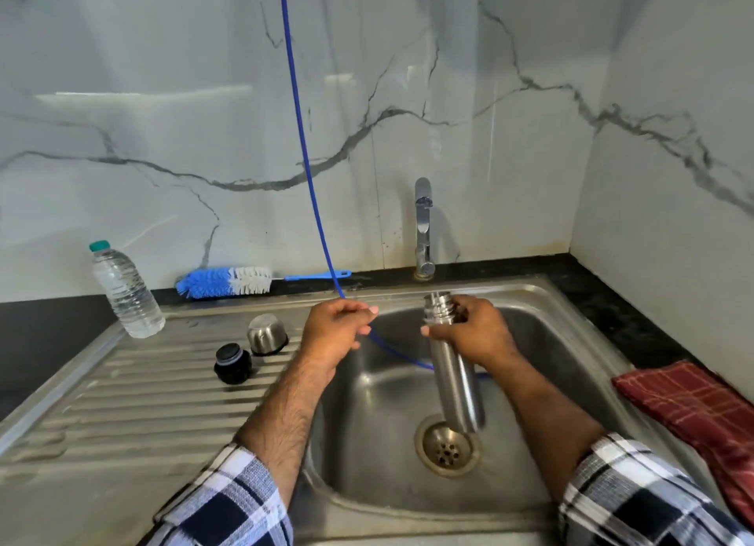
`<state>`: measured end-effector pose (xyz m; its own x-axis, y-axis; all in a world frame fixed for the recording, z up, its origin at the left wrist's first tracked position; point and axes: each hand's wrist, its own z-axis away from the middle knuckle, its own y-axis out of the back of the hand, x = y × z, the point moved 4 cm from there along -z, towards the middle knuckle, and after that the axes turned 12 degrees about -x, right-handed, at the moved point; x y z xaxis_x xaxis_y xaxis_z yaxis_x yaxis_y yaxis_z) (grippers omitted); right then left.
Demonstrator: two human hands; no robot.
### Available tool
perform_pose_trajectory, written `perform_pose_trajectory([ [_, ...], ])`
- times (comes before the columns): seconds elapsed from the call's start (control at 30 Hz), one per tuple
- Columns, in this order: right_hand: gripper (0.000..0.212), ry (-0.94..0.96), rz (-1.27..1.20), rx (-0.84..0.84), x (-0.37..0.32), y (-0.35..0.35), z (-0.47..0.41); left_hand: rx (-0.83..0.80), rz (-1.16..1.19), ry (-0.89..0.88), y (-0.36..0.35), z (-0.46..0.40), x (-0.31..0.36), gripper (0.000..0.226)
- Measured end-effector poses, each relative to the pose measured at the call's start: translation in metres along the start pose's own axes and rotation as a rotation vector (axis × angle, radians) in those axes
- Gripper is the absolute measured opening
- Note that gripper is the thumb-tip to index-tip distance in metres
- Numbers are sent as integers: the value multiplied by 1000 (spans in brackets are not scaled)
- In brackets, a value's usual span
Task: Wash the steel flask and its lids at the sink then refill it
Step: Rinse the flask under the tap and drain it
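My right hand [471, 328] grips the open steel flask [453, 376] just below its threaded neck, holding it roughly upright over the sink basin [367, 443]. My left hand [336, 327] pinches a thin blue hose [304, 146] that hangs from above and runs down into the basin behind the flask. On the ribbed drainboard [134, 403] to the left sit the steel cup lid [266, 334], upside down, and the black stopper lid [232, 363] beside it.
A chrome tap [423, 227] stands behind the basin, with no water seen running. A blue-and-white bottle brush [228, 281] lies on the back ledge. A clear plastic water bottle [124, 290] stands at the left. A red checked cloth [701, 415] lies on the right counter.
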<state>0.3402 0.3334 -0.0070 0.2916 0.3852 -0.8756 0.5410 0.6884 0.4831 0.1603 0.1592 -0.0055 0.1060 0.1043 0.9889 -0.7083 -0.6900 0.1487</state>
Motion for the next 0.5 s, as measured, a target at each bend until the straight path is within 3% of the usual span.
perform_pose_trajectory([
  [0.1, 45, 67, -170, 115, -4, 9, -3, 45, 29, -4, -7, -29, 14, 17],
  [0.2, 42, 66, -158, 135, 1, 7, -8, 60, -13, -9, -24, -64, 27, 15],
  [0.27, 58, 63, -119, 145, 8, 5, -15, 54, -45, -37, -41, -90, 38, 13],
  [0.33, 68, 58, -108, 143, 14, 2, -22, 22, -75, -77, -60, -112, 49, 19],
  [0.5, 61, 60, -106, 105, 19, -6, -30, -116, -187, -184, -97, -148, 62, 19],
])
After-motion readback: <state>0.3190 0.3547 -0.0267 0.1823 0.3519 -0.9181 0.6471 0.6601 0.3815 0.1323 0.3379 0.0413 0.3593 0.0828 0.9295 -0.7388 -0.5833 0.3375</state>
